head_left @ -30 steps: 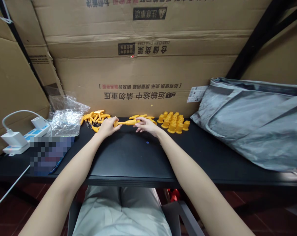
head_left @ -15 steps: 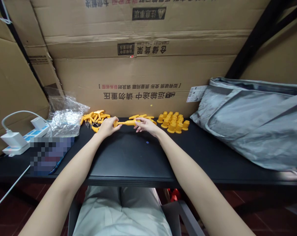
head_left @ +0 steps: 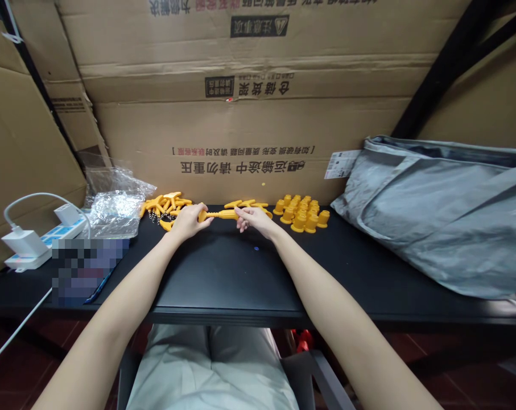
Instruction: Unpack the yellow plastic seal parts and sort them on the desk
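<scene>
Holding yellow piece (head_left: pixel 227 214) crosswise, left hand (head_left: pixel 189 221) and right hand (head_left: pixel 258 221) each with grip clenched around it | over table (head_left: pixel 227 270), well back from near edge (head_left: pixel 230 312) | gray bag (head_left: pixel 437 219) at right, contents hidden

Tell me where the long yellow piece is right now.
In the head view, the long yellow piece is near the centre, held crosswise between the left hand and right hand, left of the yellow cup-shaped pieces.
</scene>
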`<state>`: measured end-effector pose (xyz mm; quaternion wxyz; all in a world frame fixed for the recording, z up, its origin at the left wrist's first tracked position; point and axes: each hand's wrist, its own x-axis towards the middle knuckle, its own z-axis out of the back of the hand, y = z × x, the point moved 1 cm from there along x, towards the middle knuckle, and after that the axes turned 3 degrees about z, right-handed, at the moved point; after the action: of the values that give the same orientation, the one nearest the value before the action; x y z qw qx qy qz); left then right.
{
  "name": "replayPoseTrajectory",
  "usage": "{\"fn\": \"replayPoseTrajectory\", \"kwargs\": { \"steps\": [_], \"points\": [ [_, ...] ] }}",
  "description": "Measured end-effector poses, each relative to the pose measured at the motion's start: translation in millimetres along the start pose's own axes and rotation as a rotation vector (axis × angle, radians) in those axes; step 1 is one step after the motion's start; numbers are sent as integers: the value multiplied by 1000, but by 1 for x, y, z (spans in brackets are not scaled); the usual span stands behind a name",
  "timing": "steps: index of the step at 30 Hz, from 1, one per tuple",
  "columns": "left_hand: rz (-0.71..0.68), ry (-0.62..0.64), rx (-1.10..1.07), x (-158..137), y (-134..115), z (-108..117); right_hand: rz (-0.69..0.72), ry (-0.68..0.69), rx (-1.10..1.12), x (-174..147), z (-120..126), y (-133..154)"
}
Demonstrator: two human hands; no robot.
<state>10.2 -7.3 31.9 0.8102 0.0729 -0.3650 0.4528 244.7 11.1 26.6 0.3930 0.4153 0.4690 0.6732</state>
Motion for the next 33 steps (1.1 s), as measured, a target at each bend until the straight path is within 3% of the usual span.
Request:
{"fn": "replayPoseTrajectory", "kwargs": {
  "steps": [11, 21, 26, 33],
  "points": [
    [-11, -15, -16, 0, -3, 0, -159, -87, -62, -7, -10, 13],
    [3, 10, -9, 0, -4, 0, -214, -142, -94, -7, -13, 15],
    [15, 22, 1, 0, -3, 0, -276, -109, -20, -5, -9, 12],
    [36, 29, -1, -1, 1, 0, -131, 11, 141, -4, -4, 7]
  ]
}}
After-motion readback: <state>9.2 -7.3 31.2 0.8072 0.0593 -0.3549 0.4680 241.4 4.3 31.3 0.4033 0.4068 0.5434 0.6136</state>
